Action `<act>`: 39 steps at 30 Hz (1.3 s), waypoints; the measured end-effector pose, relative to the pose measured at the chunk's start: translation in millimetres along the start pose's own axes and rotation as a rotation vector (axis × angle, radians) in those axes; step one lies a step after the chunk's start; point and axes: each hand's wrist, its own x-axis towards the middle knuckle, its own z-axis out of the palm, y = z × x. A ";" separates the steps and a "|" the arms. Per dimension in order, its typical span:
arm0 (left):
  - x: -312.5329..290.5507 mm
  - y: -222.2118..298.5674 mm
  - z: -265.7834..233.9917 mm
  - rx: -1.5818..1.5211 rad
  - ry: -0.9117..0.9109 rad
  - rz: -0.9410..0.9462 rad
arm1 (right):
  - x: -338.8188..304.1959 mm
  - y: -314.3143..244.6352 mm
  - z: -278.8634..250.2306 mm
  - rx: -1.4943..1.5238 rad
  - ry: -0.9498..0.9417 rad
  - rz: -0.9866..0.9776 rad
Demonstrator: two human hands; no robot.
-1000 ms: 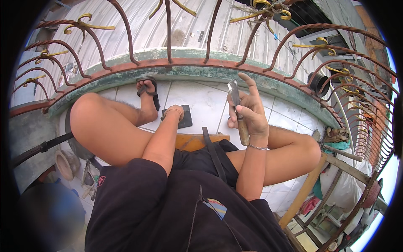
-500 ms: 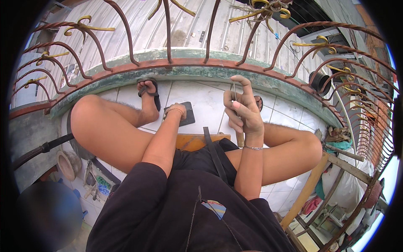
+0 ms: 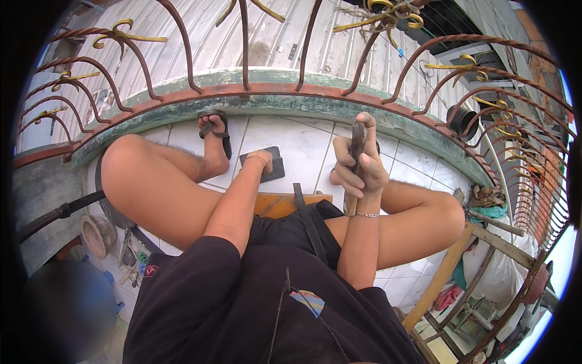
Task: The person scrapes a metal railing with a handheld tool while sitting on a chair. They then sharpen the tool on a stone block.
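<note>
My right hand (image 3: 371, 173) is raised over my right thigh, its fingers closed around a short knife (image 3: 358, 142). The blade is dark and stained, with a broad flat side showing, and points away from me. Below my fingers the pale wooden handle (image 3: 350, 205) sticks out near the wrist. Down at the white tiles, my left hand (image 3: 265, 159) is closed on a flat dark grey slab (image 3: 277, 168) that looks like a sharpening stone. Its fingertips are partly hidden.
A low green wall (image 3: 285, 106) topped by a rusty red railing (image 3: 212, 91) curves ahead. An orange-brown wooden board (image 3: 276, 203) lies between my legs. A stone mortar-like bowl (image 3: 99, 235) and a blue round container (image 3: 73, 309) stand left; a wooden frame (image 3: 445, 276) stands right.
The knife has turned from nearly edge-on to showing its flat side, as my right hand rotated. My left hand and the slab have shifted slightly right.
</note>
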 end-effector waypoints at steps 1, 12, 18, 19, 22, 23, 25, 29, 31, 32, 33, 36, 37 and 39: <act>0.6 -0.4 0.9 -0.004 -0.005 0.005 | 0.2 0.2 0.6 0.014 -0.004 -0.002; 7.0 -4.5 9.5 -0.043 0.028 0.020 | 0.9 -6.9 31.8 -0.410 0.088 0.044; 12.2 -3.9 14.0 -0.012 0.045 0.019 | 2.2 -13.5 38.3 -0.479 0.090 0.043; 15.4 -5.4 16.1 -0.007 0.034 0.012 | 3.4 -13.4 38.9 -0.479 0.088 0.047; 10.0 0.2 16.7 -0.005 0.123 -0.012 | 3.1 -14.7 42.0 -0.546 0.117 0.047; 6.7 2.1 15.3 -0.017 0.121 -0.018 | 2.5 -15.4 43.7 -0.557 0.148 0.059; 0.8 5.3 12.0 -0.041 0.117 -0.029 | 1.4 -16.5 46.8 -0.579 0.209 0.083; -1.2 10.9 3.2 -0.075 0.093 0.001 | 2.4 -18.5 49.3 -0.628 0.232 0.158; -4.7 19.6 -7.6 -0.089 0.129 0.012 | 3.6 -19.4 55.1 -0.655 0.273 0.178; -6.6 22.9 -13.7 -0.179 0.131 0.074 | 4.5 -20.5 58.8 -0.697 0.294 0.142; -8.3 25.6 -20.8 -0.268 0.131 0.136 | 5.7 -21.9 63.4 -0.739 0.316 0.105; 3.8 22.6 -32.3 -0.711 0.047 0.396 | 8.8 -39.6 88.6 -1.000 0.479 0.162; -1.1 23.8 -33.4 -0.899 0.003 0.475 | 5.2 -48.8 92.8 -1.111 0.558 0.208; -35.3 45.8 -49.9 -1.117 0.022 0.612 | -2.1 -72.9 90.7 -1.528 0.572 0.170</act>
